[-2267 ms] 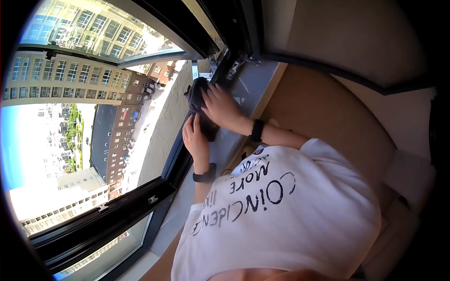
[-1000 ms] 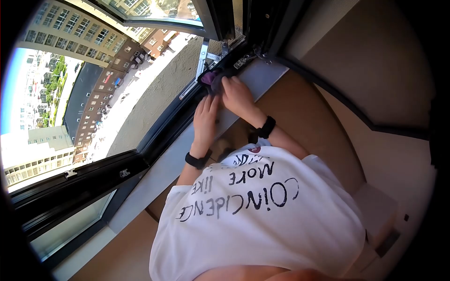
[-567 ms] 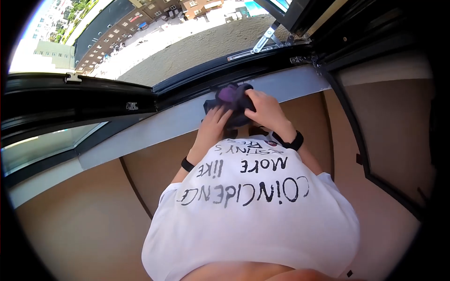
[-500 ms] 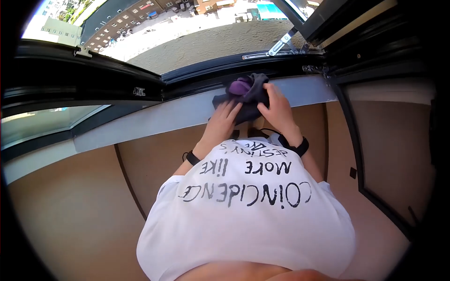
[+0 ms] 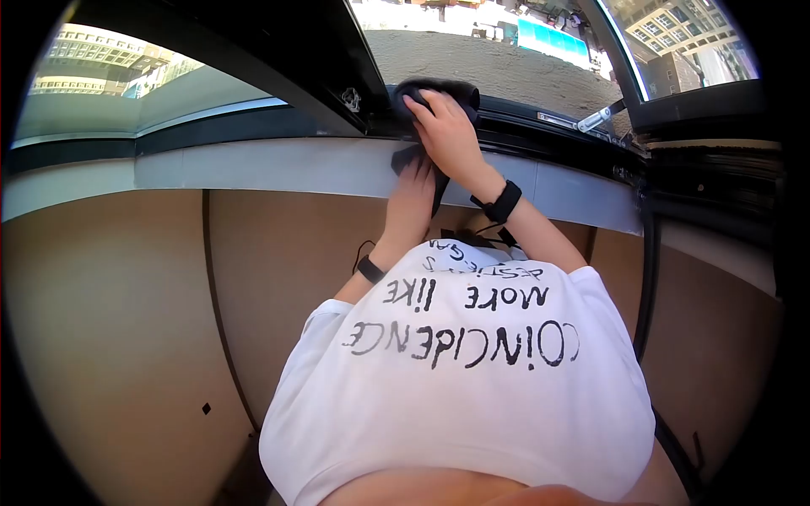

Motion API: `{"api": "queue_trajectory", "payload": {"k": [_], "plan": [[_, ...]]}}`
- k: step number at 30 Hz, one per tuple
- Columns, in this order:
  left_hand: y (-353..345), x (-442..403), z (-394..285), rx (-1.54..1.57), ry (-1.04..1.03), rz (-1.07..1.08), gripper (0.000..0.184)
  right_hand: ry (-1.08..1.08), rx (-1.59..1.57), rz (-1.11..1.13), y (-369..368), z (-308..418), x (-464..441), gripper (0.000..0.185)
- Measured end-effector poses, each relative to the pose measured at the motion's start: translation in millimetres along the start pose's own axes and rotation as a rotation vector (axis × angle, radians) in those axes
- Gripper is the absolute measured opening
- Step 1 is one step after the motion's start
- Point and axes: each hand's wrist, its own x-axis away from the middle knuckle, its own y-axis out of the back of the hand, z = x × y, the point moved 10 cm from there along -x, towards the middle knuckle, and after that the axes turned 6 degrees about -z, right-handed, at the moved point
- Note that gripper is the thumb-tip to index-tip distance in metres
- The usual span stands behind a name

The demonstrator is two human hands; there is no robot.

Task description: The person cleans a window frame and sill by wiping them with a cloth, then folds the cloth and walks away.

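Observation:
A dark grey cloth (image 5: pixel 466 91) is bunched at the lower window frame (image 5: pixel 523 126), and part of it hangs down over the pale sill (image 5: pixel 295 164). My right hand (image 5: pixel 451 135) holds the upper bunch against the black frame, its fingers curled over the fabric. Below it, my left hand (image 5: pixel 411 198) grips the lower part of the cloth at the sill, fingertips pressed into it. Folds of the cloth hide some of the fingertips.
An open window sash with a metal hinge arm (image 5: pixel 595 118) stands to the right. A black upright frame bar (image 5: pixel 329 59) is just left of my right hand. Beyond the opening lies a rough outer ledge (image 5: pixel 498 63), with buildings far below. Brown panels (image 5: pixel 287 278) run under the sill.
My right hand has moved left and outward, carrying the top of the cloth from the sill onto the black frame. My left hand stays low at the sill. The view has turned rightward.

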Motion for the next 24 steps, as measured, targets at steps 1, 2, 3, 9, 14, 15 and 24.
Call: {"api": "queue_trajectory", "payload": {"k": [1, 2, 3, 9, 14, 15, 24], "plan": [[11, 2, 6, -0.006, 0.015, -0.014, 0.048, -0.009, -0.008, -0.003, -2, 1, -1, 0.036], [21, 4, 10, -0.011, 0.018, -0.034, 0.048, -0.018, -0.015, -0.008, -2, 3, -1, 0.035], [29, 6, 13, -0.002, 0.024, -0.048, 0.048, -0.029, -0.021, -0.013, 0, 3, -1, 0.035], [39, 21, 39, 0.063, 0.071, -0.101, 0.047, 0.017, -0.131, -0.008, 19, 28, -4, 0.032], [56, 18, 39, 0.066, 0.040, -0.149, 0.043, 0.089, 0.044, 0.129, -45, 41, 5, 0.024], [60, 17, 36, 0.061, 0.018, -0.152, 0.042, 0.086, 0.113, 0.193, -56, 42, 7, 0.023], [59, 31, 43, 0.067, -0.018, -0.130, 0.035, -0.070, -0.045, 0.383, -66, 33, 27, 0.025]]}}
